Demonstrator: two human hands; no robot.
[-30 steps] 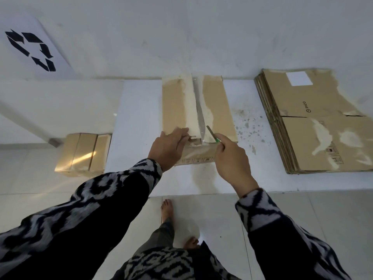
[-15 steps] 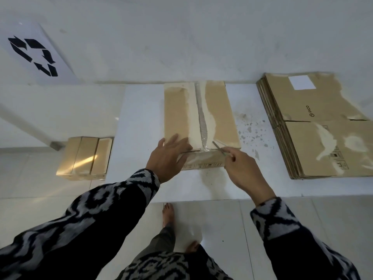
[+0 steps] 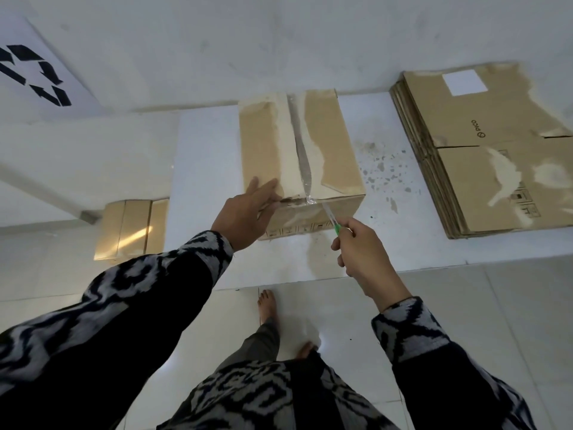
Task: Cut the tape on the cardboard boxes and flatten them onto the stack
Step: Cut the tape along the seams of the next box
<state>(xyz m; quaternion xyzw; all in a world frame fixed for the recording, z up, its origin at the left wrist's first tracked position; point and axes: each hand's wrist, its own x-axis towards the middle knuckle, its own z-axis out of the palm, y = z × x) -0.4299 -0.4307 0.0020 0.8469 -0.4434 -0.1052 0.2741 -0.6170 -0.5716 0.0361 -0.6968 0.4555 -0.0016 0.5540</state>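
Note:
A taped cardboard box [image 3: 328, 144] stands on the white platform [image 3: 204, 169], a strip of clear tape [image 3: 300, 150] running down the middle of its top. My left hand [image 3: 248, 209] rests flat on the box's near left corner with the fingers straight. My right hand [image 3: 359, 256] grips a green-handled cutter [image 3: 332, 219] whose blade tip touches the box's near edge just right of the tape end. A stack of flattened boxes [image 3: 490, 150] lies on the platform to the right.
Another closed box [image 3: 130, 228] sits on the floor left of the platform. A recycling sign [image 3: 34, 72] hangs on the wall at the upper left. My bare feet stand on the tiled floor [image 3: 465, 305] below the platform's front edge.
My right hand has drawn back toward me, the cutter coming off the top seam down to the near edge. My left hand has straightened and slid onto the left corner.

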